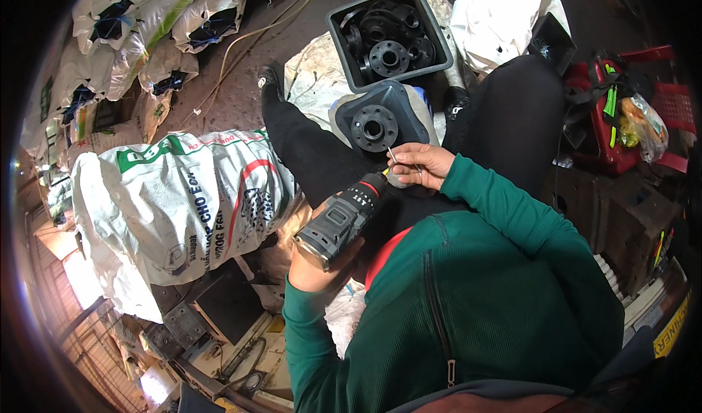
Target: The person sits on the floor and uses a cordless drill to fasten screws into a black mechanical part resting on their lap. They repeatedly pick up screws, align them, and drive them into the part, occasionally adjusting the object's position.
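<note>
Both hands [316, 272] [425, 164] at the drill [336, 221]

On my left I see a bulging white woven sack [161, 215] printed in green, red and blue. Beyond it, I see more white sacks [135, 54] heaped together, and a tan cord [232, 46] curving over the dark floor [322, 18] near them. Ahead to my right is a white bag [501, 18], a black box [553, 45] beside it. Farther right, a clear plastic bag [651, 131] rests against a red plastic chair [674, 102].
</note>
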`<state>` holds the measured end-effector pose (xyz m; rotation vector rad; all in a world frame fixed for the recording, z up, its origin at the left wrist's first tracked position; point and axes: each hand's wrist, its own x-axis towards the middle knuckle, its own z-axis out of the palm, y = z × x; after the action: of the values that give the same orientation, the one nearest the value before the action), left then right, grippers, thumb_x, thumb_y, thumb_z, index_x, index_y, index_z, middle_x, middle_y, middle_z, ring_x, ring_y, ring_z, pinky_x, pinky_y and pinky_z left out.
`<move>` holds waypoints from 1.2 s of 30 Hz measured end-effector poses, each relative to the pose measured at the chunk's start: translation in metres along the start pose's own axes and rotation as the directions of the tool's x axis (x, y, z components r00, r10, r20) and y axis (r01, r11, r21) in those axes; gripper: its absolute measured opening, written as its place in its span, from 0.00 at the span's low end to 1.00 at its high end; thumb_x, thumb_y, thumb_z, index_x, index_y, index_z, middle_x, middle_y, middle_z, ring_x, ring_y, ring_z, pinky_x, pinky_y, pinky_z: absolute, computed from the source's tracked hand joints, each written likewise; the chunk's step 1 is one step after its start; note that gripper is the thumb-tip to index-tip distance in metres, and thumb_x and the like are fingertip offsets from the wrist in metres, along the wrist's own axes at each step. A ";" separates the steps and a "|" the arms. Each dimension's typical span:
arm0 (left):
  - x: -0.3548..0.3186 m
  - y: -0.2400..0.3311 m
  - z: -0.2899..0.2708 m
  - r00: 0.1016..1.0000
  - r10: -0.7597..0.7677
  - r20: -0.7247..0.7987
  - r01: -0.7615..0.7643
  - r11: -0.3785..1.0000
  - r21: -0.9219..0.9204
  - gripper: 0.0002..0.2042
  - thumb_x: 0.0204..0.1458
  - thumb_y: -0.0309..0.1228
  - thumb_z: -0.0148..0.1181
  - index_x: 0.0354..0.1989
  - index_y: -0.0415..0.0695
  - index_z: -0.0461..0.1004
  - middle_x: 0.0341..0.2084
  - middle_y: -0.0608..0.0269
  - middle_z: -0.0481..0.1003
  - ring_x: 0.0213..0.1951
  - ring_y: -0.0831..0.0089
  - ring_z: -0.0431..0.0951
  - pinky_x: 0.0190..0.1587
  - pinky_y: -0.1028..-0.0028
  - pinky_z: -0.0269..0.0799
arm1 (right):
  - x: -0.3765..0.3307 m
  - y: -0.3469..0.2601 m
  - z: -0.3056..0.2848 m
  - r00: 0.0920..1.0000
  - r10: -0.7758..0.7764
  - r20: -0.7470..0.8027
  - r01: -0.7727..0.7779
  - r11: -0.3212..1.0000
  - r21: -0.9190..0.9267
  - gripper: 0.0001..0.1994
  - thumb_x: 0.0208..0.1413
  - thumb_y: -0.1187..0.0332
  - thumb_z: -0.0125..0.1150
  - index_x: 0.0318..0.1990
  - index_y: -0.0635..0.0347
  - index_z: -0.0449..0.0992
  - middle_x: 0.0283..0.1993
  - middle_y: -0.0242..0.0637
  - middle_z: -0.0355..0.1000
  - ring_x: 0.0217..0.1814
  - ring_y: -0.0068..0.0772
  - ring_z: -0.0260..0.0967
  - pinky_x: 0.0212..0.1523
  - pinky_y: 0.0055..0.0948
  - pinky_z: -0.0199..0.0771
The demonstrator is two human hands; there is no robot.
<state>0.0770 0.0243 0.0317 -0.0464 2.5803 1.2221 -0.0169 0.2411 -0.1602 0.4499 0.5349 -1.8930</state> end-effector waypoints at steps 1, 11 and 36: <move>0.000 0.000 0.000 1.000 0.018 -0.002 -0.018 1.000 0.004 0.23 0.38 0.27 0.70 0.47 0.41 0.74 0.42 0.56 0.76 0.44 0.60 0.78 0.49 0.65 0.72 | 0.000 0.000 0.000 1.000 0.004 0.007 -0.004 0.999 0.034 0.12 0.59 0.72 0.57 0.49 0.64 0.72 0.44 0.41 0.75 0.44 0.29 0.76 0.43 0.30 0.84; -0.001 -0.004 0.000 0.999 0.032 0.027 -0.033 0.998 0.046 0.25 0.38 0.25 0.69 0.50 0.40 0.73 0.44 0.55 0.76 0.46 0.59 0.77 0.51 0.65 0.71 | 0.001 -0.007 0.003 0.997 0.062 0.034 -0.056 0.985 -0.162 0.17 0.60 0.68 0.58 0.55 0.64 0.70 0.42 0.36 0.75 0.43 0.25 0.76 0.42 0.27 0.83; -0.005 -0.001 0.003 0.999 -0.028 0.039 0.023 0.992 0.127 0.31 0.41 0.24 0.68 0.58 0.41 0.66 0.47 0.53 0.75 0.47 0.61 0.78 0.50 0.69 0.73 | 0.006 0.008 0.010 0.990 0.088 -0.108 -0.083 0.995 0.057 0.08 0.60 0.65 0.58 0.39 0.60 0.74 0.32 0.34 0.77 0.33 0.24 0.79 0.33 0.24 0.84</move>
<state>0.0823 0.0257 0.0302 -0.0274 2.6076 1.0367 -0.0118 0.2280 -0.1560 0.6055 0.5316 -1.8106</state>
